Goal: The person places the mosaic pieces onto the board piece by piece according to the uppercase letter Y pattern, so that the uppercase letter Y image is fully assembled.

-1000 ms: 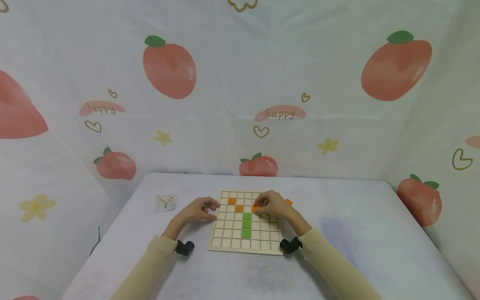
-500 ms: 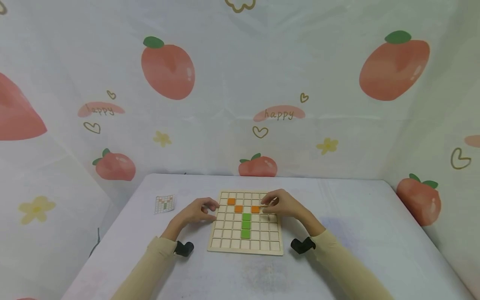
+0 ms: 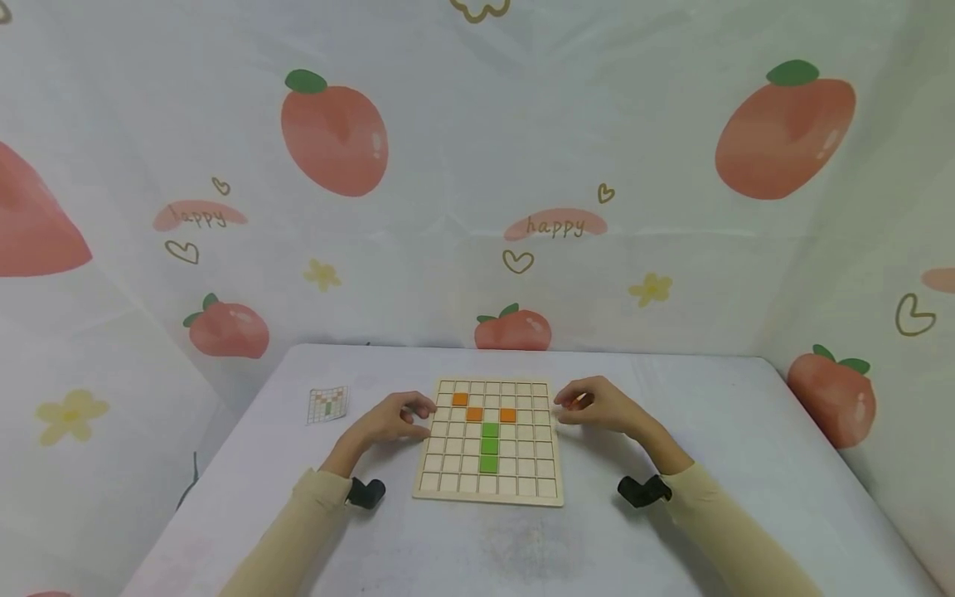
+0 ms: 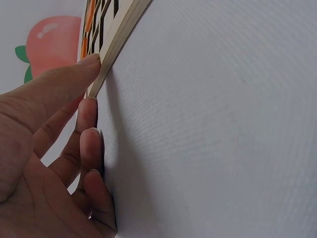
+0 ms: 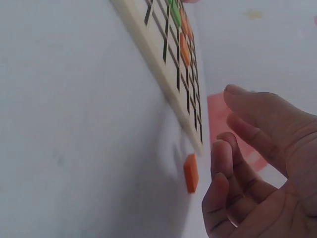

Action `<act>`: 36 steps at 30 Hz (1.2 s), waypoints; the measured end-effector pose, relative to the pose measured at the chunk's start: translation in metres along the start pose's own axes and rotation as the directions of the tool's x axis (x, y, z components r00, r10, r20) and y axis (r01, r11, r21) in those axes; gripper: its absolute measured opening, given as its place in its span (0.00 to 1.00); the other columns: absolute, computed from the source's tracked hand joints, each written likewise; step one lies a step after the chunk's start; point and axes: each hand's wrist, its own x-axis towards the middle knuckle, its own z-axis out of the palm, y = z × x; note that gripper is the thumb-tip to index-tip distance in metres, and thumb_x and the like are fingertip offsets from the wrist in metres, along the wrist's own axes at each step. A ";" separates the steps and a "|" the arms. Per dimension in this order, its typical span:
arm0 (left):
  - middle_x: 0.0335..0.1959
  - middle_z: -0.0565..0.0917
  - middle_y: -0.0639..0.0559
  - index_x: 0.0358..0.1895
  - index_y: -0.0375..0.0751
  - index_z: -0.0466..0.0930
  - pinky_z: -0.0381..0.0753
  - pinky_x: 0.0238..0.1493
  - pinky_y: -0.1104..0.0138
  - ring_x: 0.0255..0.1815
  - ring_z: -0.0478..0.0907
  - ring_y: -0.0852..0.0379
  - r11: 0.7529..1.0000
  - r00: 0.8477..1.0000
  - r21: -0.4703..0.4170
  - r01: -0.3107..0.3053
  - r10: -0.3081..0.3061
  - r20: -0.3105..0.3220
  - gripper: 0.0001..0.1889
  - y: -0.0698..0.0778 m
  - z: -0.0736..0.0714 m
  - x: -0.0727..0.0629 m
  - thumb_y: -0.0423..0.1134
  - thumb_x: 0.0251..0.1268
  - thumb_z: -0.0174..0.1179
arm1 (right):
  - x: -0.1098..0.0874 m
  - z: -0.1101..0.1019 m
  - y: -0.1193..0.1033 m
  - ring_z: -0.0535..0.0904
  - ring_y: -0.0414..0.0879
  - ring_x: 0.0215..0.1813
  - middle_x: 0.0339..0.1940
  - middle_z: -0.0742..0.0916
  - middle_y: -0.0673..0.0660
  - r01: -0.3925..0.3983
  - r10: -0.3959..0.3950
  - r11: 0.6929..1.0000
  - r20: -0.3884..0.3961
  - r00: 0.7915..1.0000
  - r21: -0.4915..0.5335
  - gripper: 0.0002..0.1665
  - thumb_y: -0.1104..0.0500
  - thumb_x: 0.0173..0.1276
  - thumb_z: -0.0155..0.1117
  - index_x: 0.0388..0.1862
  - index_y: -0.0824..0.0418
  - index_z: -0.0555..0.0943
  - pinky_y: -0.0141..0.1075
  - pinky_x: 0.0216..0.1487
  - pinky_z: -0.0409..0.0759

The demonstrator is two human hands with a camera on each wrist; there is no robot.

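Observation:
A wooden grid board (image 3: 488,500) lies on the table. Three green tiles (image 3: 489,446) form a column on it, and three orange tiles (image 3: 460,400) sit in squares farther up. My left hand (image 3: 391,417) rests at the board's left edge, thumb and fingertips at the rim in the left wrist view. Just off the board's right edge is my right hand (image 3: 600,405), its fingers loosely bent and thumb apart, nothing between them. A loose orange tile (image 5: 191,173) lies on the table beside those fingers; in the head view the hand mostly hides it.
A small paper card (image 3: 327,405) printed with a coloured grid lies left of the board. A patterned cloth (image 3: 448,274) hangs behind the white table (image 3: 716,431). Each wrist wears a black camera mount (image 3: 366,494).
My right hand has let go of the orange tile on the board's right half and moved right, past the board's edge to the loose tile. My left hand has stayed put.

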 end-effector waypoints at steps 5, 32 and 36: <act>0.41 0.80 0.52 0.52 0.37 0.84 0.73 0.45 0.60 0.38 0.73 0.53 1.000 1.000 0.007 -0.002 0.002 -0.001 0.20 0.000 -0.001 0.001 0.31 0.55 0.75 | -0.007 -0.011 0.010 0.83 0.51 0.39 0.42 0.88 0.59 -0.005 0.006 1.000 -0.005 1.000 0.028 0.15 0.63 0.63 0.76 0.46 0.69 0.86 0.36 0.40 0.79; 0.41 0.80 0.52 0.52 0.39 0.84 0.74 0.46 0.59 0.39 0.74 0.52 1.000 1.000 0.003 -0.003 0.003 -0.006 0.20 -0.001 0.001 -0.001 0.30 0.55 0.75 | 0.014 -0.024 0.038 0.76 0.51 0.38 0.40 0.84 0.58 0.025 -0.020 0.996 0.048 0.999 -0.090 0.24 0.63 0.55 0.81 0.50 0.68 0.84 0.37 0.41 0.74; 0.41 0.80 0.53 0.52 0.39 0.84 0.74 0.47 0.58 0.40 0.74 0.53 1.000 1.000 0.011 -0.006 0.007 -0.005 0.20 -0.001 0.000 0.000 0.31 0.55 0.75 | 0.018 -0.026 0.043 0.75 0.48 0.37 0.39 0.84 0.55 0.010 -0.003 0.992 0.059 0.998 -0.126 0.23 0.62 0.56 0.81 0.49 0.65 0.85 0.37 0.40 0.74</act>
